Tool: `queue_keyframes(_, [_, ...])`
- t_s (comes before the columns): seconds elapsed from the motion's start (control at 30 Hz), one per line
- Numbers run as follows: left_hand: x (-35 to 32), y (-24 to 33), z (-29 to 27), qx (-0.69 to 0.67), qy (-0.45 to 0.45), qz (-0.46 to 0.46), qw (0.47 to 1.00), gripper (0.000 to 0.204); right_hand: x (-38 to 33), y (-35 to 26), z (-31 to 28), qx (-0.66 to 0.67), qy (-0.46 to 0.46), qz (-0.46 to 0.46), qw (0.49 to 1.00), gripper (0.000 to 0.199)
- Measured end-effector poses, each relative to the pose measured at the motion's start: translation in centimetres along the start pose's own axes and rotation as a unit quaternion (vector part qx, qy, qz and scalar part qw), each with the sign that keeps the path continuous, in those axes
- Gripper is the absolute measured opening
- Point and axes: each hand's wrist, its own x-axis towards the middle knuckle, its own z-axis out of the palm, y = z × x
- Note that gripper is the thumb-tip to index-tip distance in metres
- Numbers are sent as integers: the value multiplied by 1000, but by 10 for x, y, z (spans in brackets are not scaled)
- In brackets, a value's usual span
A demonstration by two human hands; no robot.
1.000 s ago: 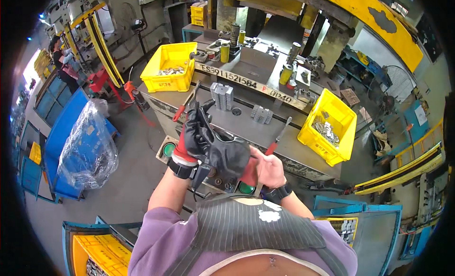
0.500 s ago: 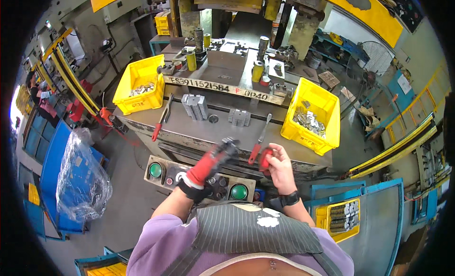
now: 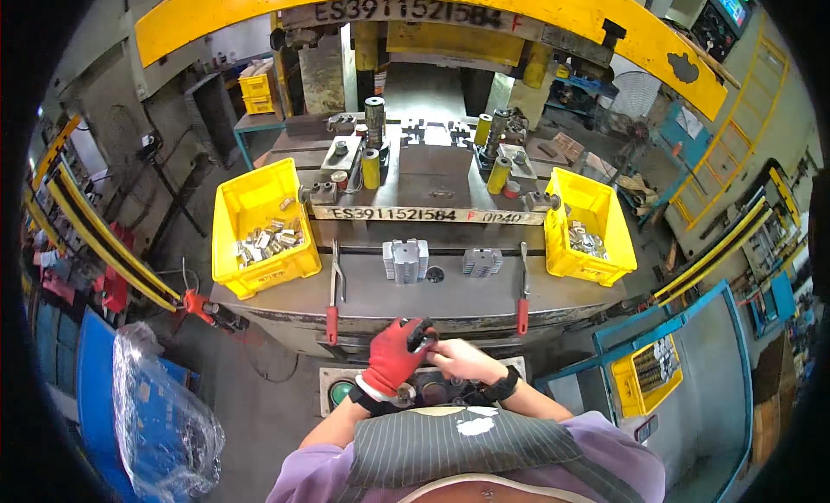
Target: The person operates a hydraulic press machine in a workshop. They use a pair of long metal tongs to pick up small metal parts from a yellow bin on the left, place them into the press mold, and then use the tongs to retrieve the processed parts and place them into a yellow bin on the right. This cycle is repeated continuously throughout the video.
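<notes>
Meeting above a control box (image 3: 328,382), my gloved left hand (image 3: 398,356) and bare right hand (image 3: 467,362) appear to touch at the fingertips. The red glove (image 3: 389,366), dark at the fingers, sits on my left hand, those fingers loosely curled; my right hand's fingers bend in toward them. Whether either pinches anything at the contact, I cannot tell.

Trouble, as I judge it, could come from a slack wrist: dropped onto the box, it might press the green button (image 3: 342,392). Uncovered skin on my right hand could be nicked should it brush a rough metal edge.

My forearms angle inward from both sides, elbows wide, a dark band at each wrist.

Past my fingers, on the desk (image 3: 365,301), lie a red-handled plier-like tool (image 3: 332,323) at left and a slimmer red-handled tool (image 3: 522,316) at right, both grips jutting over the front edge. Between them stand a taller metal stack (image 3: 405,261) and a shorter stack (image 3: 482,262). Farther out, a left yellow bin (image 3: 275,275) and a right yellow bin (image 3: 572,263) hold metal pieces.
</notes>
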Motion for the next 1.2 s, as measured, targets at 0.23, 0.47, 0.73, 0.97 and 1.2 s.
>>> queue_keyframes(0.23, [-9,4,-20,-103,-41,139,984,35,18,26,2,842,-131,58,521,25])
queue_keyframes(0.47, [-4,33,3,-184,-22,199,962,29,36,16,4,638,99,-177,743,34])
queue_keyframes(0.73, [-9,52,4,-80,-124,242,959,28,27,-17,-5,-214,245,-395,859,54])
queue_keyframes(0.97, [-5,74,11,-83,-215,274,934,36,55,21,1,579,5,-195,792,47])
queue_keyframes(1.2, [-2,76,9,-105,-162,253,948,30,33,-19,-33,619,111,-273,728,46])
